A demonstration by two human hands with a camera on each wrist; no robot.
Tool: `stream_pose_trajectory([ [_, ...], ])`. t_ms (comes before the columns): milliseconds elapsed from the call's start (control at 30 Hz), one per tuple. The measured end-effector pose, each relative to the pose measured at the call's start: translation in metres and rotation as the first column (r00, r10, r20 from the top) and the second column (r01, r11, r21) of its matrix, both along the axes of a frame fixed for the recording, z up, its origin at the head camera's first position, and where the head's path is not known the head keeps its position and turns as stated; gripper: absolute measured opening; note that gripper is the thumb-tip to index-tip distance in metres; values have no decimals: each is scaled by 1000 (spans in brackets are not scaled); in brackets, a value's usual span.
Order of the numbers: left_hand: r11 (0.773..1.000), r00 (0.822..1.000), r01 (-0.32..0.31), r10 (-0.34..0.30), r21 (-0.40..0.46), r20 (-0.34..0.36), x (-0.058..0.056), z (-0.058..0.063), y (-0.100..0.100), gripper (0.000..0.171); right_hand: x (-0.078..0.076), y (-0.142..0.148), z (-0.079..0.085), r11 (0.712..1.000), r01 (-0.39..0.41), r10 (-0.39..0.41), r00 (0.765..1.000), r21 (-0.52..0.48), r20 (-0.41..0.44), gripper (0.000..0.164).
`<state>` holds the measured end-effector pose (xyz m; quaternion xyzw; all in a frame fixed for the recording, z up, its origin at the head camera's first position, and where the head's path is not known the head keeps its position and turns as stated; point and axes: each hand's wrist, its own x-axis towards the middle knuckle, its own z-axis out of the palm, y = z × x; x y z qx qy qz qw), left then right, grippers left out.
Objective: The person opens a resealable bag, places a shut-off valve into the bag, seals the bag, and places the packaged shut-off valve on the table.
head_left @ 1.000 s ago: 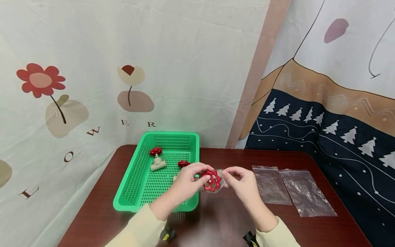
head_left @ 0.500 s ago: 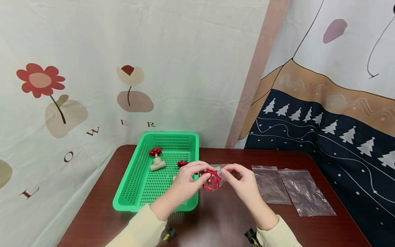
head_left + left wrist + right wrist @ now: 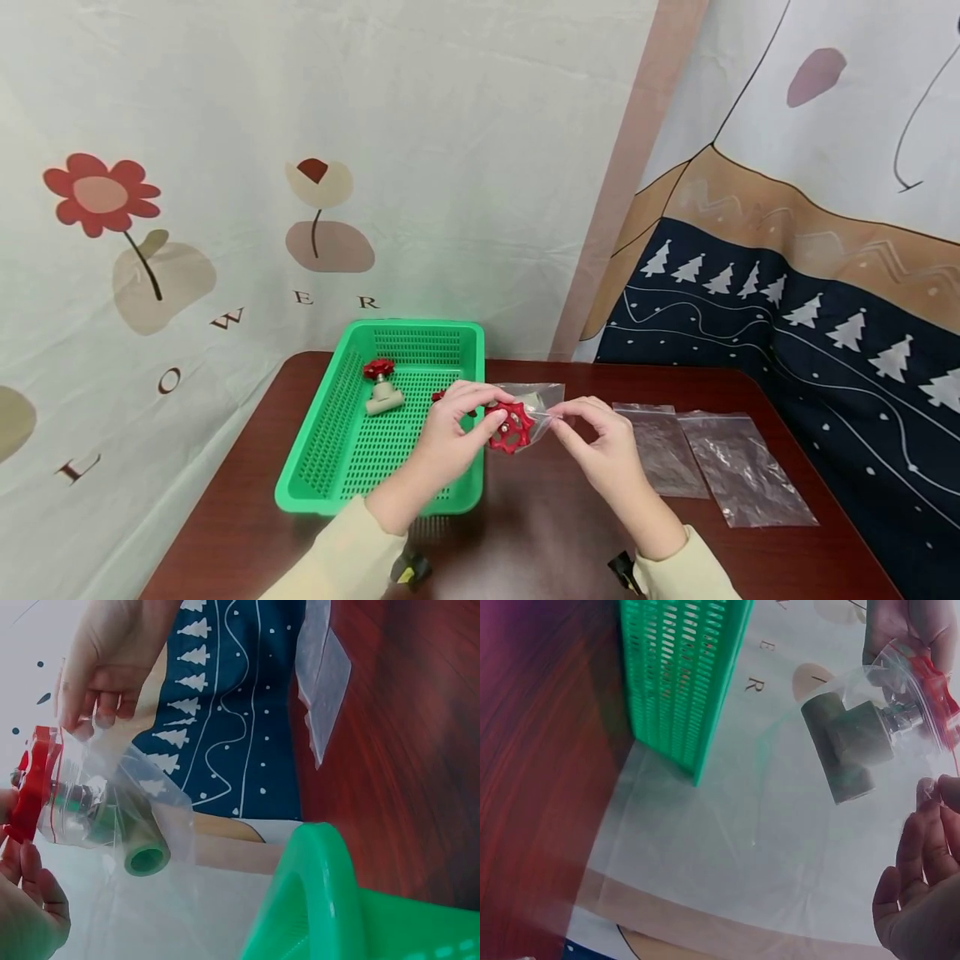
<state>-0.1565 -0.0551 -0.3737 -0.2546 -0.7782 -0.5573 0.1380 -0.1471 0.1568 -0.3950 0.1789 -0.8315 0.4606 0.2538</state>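
Observation:
A valve with a red handwheel (image 3: 512,428) and a beige tee-shaped body (image 3: 855,742) is held up between the hands. Its body lies inside a clear zip bag (image 3: 553,394), while the handwheel sits at the bag's mouth. My left hand (image 3: 452,425) grips the handwheel between thumb and fingers. With thumb and fingertips, my right hand (image 3: 600,437) pinches the bag's edge just right of the valve. In the left wrist view, the valve body's round open end (image 3: 147,861) shows through the plastic.
A green basket (image 3: 303,467) stands on the left of the brown table (image 3: 540,533). Inside it lie a valve (image 3: 384,397) and another red handwheel (image 3: 438,396), partly hidden by the left hand. Two flat clear bags, one nearer (image 3: 660,450) and one farther right (image 3: 750,471), lie on the table.
The bag has spread out behind the valve and shows more of itself. My right hand has shifted slightly right, pulling at the bag's edge. The left hand keeps its grip, tilting the handwheel a little.

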Motion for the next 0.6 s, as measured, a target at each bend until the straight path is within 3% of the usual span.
stream_pose_trajectory([
  [100,1000,1000,-7,7,-7,21,5,5,2,18,-1,0,0,998,-12,16,998,58,-67,22],
  [233,1000,1000,-17,17,-16,21,-1,-6,1,17,-3,-1,2,991,-80,93,988,107,-126,21],
  [333,999,999,-32,32,-12,13,-6,-15,0,18,-4,-1,2,988,-114,130,979,104,-156,21],
  [467,999,999,-48,49,-13,5,-8,-15,0,18,-5,-2,2,987,-130,147,966,91,-215,23],
  [600,999,998,-41,40,16,44,-9,-16,1,18,-5,-2,1,988,-138,149,970,67,-192,26],
])
